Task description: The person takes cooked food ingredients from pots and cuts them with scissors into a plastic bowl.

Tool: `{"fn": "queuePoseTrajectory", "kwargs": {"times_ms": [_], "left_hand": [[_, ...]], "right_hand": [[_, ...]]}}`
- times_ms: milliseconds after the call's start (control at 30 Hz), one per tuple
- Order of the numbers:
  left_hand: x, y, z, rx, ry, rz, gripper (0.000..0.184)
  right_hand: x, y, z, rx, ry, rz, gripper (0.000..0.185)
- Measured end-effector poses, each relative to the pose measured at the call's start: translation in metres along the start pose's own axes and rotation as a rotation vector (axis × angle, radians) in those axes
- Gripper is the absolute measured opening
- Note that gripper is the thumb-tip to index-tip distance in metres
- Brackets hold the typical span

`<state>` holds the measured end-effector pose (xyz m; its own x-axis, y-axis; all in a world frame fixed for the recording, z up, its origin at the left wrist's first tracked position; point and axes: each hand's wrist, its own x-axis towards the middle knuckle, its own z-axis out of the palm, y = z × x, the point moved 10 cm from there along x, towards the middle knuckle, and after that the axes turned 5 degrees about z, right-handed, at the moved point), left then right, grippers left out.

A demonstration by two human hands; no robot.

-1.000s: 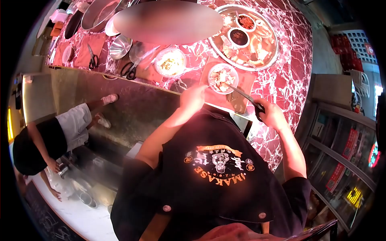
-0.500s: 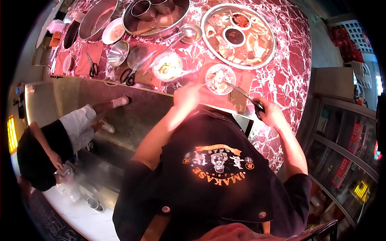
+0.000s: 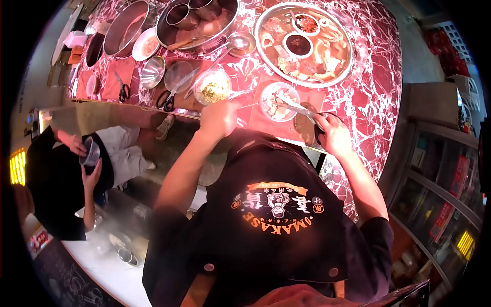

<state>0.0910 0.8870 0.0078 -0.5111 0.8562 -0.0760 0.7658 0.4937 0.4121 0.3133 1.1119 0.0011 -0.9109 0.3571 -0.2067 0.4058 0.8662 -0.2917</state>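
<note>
My right hand [image 3: 333, 134] is closed round the dark handles of a pair of scissors [image 3: 302, 108]. Their metal blades reach over a round white bowl [image 3: 266, 111] of pale chopped food. On the bowl's other side, my left hand [image 3: 219, 117] is a closed fist on a thin stick [image 3: 248, 106] that points toward the bowl. Its tip is hard to make out. Just beyond the left hand stands a second bowl [image 3: 214, 88], filled with pale food and greenish-brown topping. Under the chopped-food bowl lies a reddish cloth [image 3: 254, 120].
A big round platter [image 3: 262, 59] of cooked pieces holds two sauce bowls. Further left are a ladle [image 3: 240, 43], a large pan [image 3: 162, 31], a strainer [image 3: 178, 77] and spare scissors [image 3: 123, 89]. At lower left another person [image 3: 56, 174] holds a clear container [image 3: 90, 152].
My left hand has moved left, away from the bowl. My right hand and the scissors have shifted slightly left and up. The other person now holds up a clear container.
</note>
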Motion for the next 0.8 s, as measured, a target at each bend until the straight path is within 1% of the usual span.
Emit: {"fn": "queuePoseTrajectory", "kwargs": {"times_ms": [100,133,233,267,333,367,400,433,467,500,533,567,633,667,700,767,800], "left_hand": [[-0.003,-0.003,0.008,-0.058,0.051,0.005,0.023],[-0.003,0.004,0.003,-0.103,0.123,0.038,0.021],[-0.003,0.003,0.008,-0.165,0.080,-0.129,0.020],[-0.005,-0.002,0.013,-0.225,0.102,-0.175,0.022],[-0.013,-0.018,0.035,-0.348,0.144,-0.275,0.027],[-0.020,-0.024,0.047,-0.455,0.151,-0.330,0.026],[-0.026,-0.030,0.061,-0.563,0.159,-0.378,0.026],[-0.028,-0.035,0.082,-0.673,0.166,-0.418,0.025],[-0.034,-0.049,0.110,-0.762,0.239,-0.395,0.021],[-0.039,-0.058,0.132,-0.882,0.247,-0.422,0.021],[-0.042,-0.063,0.150,-1.002,0.252,-0.450,0.020],[-0.043,-0.062,0.158,-1.123,0.253,-0.479,0.019],[-0.046,-0.060,0.164,-1.217,0.279,-0.514,0.018],[-0.045,-0.061,0.163,-1.218,0.285,-0.513,0.017],[-0.045,-0.063,0.162,-1.216,0.291,-0.519,0.017],[-0.043,-0.067,0.161,-1.229,0.342,-0.550,0.017],[-0.042,-0.069,0.160,-1.234,0.352,-0.561,0.017]], "right_hand": [[-0.008,0.003,-0.003,0.027,0.005,-0.016,0.065],[-0.008,0.003,-0.006,0.040,0.015,-0.027,0.065],[-0.001,0.008,-0.001,0.153,0.019,-0.016,0.066],[-0.002,0.018,0.003,0.205,0.010,0.020,0.066],[-0.008,0.030,0.001,0.184,-0.001,0.025,0.066],[-0.010,0.028,-0.006,0.174,-0.007,0.028,0.066],[-0.014,0.028,-0.010,0.142,-0.086,0.046,0.065],[-0.015,0.020,-0.017,0.139,-0.114,0.006,0.066],[-0.014,0.013,-0.019,0.120,-0.113,-0.041,0.066],[-0.014,0.007,-0.022,0.099,-0.113,-0.086,0.066],[-0.013,0.013,-0.012,0.052,-0.120,-0.084,0.065],[-0.009,0.019,-0.010,0.064,-0.130,-0.048,0.064],[-0.004,0.038,-0.016,0.086,-0.134,0.029,0.063],[-0.006,0.056,-0.016,0.101,-0.118,0.080,0.061],[-0.008,0.071,-0.021,0.255,-0.070,0.119,0.059],[-0.010,0.103,-0.030,0.325,-0.118,0.309,0.058],[-0.010,0.122,-0.032,0.331,-0.015,0.303,0.052]]}}
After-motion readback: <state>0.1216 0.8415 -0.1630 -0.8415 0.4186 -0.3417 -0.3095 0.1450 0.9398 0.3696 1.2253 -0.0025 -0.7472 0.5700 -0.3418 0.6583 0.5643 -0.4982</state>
